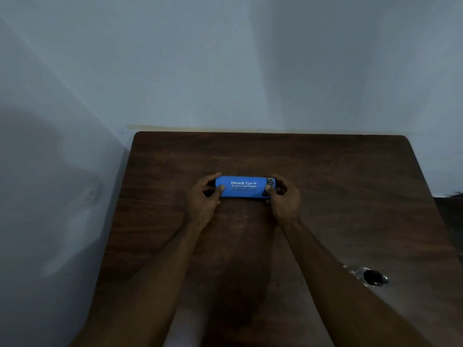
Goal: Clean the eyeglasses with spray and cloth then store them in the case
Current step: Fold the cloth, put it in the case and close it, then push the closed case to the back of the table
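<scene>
Your left hand (204, 196) and right hand (281, 194) grip the ends of the rigid blue rectangular glasses case (245, 186); it looks light and slick, so hold there.

**Case mid-counter, a grip at each end**

The case (245, 186) lies crosswise on the middle of the counter (325, 176), nearer the far edge. The left grip (204, 199) holds its left end, the right grip (284, 196) its right end. A small round object (374, 277) sits by the right edge toward the near corner, well apart from the case.
</scene>
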